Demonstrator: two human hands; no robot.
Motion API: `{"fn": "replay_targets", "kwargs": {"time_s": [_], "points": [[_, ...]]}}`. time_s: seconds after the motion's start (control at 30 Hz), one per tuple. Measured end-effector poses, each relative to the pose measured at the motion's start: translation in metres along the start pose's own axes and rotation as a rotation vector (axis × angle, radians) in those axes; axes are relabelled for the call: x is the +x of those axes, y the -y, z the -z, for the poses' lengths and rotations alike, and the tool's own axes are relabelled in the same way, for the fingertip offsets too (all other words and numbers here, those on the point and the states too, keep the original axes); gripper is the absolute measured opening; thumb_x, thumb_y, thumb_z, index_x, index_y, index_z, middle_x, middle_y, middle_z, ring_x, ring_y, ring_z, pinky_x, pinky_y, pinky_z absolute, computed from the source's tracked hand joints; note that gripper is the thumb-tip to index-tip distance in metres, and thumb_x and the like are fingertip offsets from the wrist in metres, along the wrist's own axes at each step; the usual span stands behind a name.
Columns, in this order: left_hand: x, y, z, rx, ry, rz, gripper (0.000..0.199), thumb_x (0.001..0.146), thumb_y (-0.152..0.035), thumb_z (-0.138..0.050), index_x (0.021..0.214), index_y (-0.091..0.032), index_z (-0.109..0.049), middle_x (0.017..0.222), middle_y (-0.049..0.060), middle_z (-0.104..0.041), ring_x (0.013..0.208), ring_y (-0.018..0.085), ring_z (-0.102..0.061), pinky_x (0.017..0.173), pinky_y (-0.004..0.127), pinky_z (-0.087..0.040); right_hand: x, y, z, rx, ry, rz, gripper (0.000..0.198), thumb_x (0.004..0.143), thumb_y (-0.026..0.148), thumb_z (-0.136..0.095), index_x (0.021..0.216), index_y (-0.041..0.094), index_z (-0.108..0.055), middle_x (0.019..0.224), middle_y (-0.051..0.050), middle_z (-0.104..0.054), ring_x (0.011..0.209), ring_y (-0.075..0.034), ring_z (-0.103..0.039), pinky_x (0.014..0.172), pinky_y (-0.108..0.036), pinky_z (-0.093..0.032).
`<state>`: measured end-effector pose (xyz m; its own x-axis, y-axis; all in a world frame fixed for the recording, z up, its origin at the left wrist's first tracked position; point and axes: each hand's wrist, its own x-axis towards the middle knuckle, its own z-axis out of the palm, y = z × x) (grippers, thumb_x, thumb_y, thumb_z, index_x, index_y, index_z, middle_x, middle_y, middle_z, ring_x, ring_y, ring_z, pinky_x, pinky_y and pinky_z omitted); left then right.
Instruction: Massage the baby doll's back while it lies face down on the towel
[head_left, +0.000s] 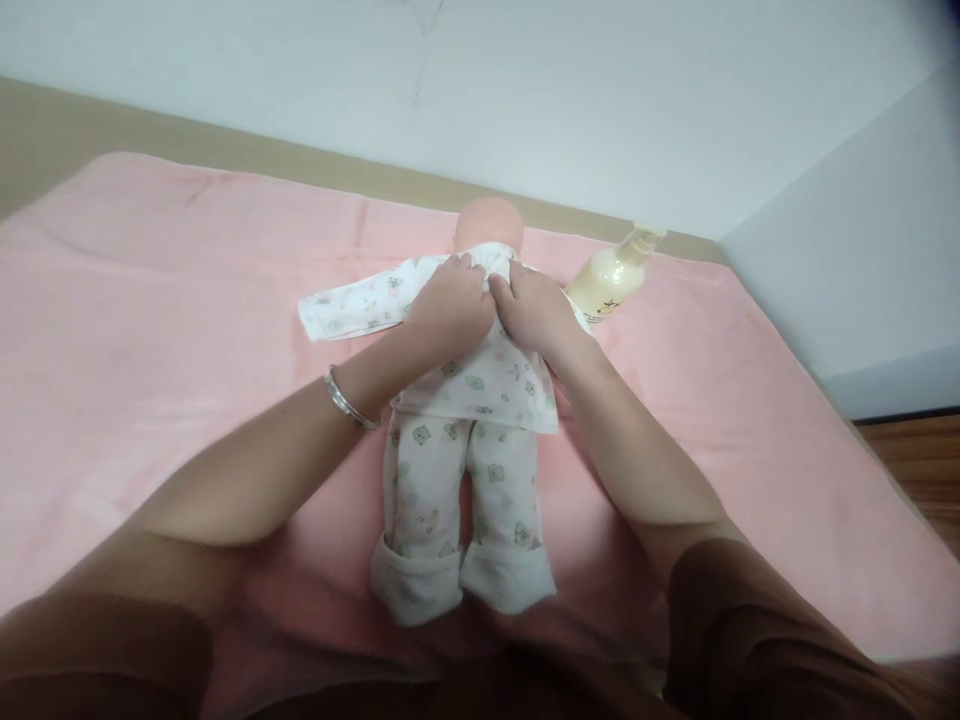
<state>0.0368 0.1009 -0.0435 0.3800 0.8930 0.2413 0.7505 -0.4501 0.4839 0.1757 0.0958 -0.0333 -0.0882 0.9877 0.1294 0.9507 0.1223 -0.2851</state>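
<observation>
Evidently both hands are at work high on the doll's chest, near the neck. The left hand (454,303) is curled almost into a fist, its fingertips gathering cloth at the collar of a white fabric top printed with small green and pink motifs (480,385). Just beside it, the right hand (538,308) has its thumb and bent fingers drawn together on the same collar; its exact grip is partly hidden. A shiny silver-coloured bangle (349,400) circles the left wrist. The top is on a doll with a smooth, pinkish round head (489,225), lying head away from the person; one sleeve stretches out flat to the left. Below the hem are matching white printed trousers with broad turned-up cuffs (499,480). Beyond the right hand, a pale yellow pump bottle (611,275) lies tilted on the smooth pink cloth (202,330), near a white wall (525,100).
</observation>
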Motion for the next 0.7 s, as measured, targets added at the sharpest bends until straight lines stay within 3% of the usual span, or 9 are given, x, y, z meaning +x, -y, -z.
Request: {"fn": "replay_targets", "kwargs": {"time_s": [0.1,0.23,0.33,0.53,0.7], "points": [[0.01,0.014,0.006,-0.063,0.02,0.053,0.029,0.096,-0.017,-0.037,0.097,-0.014,-0.066,0.114,0.014,-0.068,0.114,0.029,-0.064,0.108,0.048,-0.053,-0.015,0.017,-0.003,-0.075,-0.047,0.022,0.054,0.105,0.03,-0.026,0.139,-0.001,-0.055,0.142,-0.028,-0.062,0.136,-0.04,-0.057,0.115,-0.058,-0.045],[0.019,0.025,0.003,-0.055,0.001,0.114,0.035,0.098,-0.021,-0.033,0.107,-0.01,-0.065,0.123,0.019,-0.066,0.121,0.03,-0.06,0.114,0.046,-0.047,-0.033,0.033,-0.018,-0.139,-0.116,0.128,0.059,0.104,0.025,-0.028,0.152,-0.005,-0.043,0.158,-0.028,-0.048,0.153,-0.038,-0.041,0.127,-0.057,-0.034],[0.02,0.027,-0.002,-0.035,-0.035,0.128,0.037,0.098,-0.022,-0.031,0.107,-0.01,-0.065,0.123,0.019,-0.066,0.122,0.03,-0.059,0.116,0.046,-0.045,-0.038,0.035,-0.025,-0.141,-0.142,0.161,0.06,0.102,0.023,-0.03,0.153,-0.006,-0.043,0.161,-0.026,-0.045,0.156,-0.037,-0.038,0.131,-0.056,-0.03],[0.012,0.022,-0.001,0.032,-0.056,0.091,0.031,0.098,-0.023,-0.034,0.091,-0.015,-0.063,0.104,0.014,-0.067,0.115,0.029,-0.06,0.113,0.048,-0.047,-0.017,0.022,-0.009,0.021,-0.037,0.098,0.054,0.1,0.021,-0.03,0.145,0.005,-0.053,0.16,-0.018,-0.05,0.156,-0.031,-0.039,0.128,-0.054,-0.036],[-0.001,0.003,0.003,0.047,-0.057,0.08,0.025,0.092,-0.017,-0.042,0.071,-0.019,-0.055,0.088,0.012,-0.062,0.105,0.031,-0.063,0.105,0.052,-0.051,0.003,0.006,-0.002,0.077,-0.031,-0.04,0.047,0.103,0.035,-0.027,0.125,0.012,-0.062,0.14,-0.021,-0.065,0.132,-0.036,-0.06,0.111,-0.056,-0.048]]}}
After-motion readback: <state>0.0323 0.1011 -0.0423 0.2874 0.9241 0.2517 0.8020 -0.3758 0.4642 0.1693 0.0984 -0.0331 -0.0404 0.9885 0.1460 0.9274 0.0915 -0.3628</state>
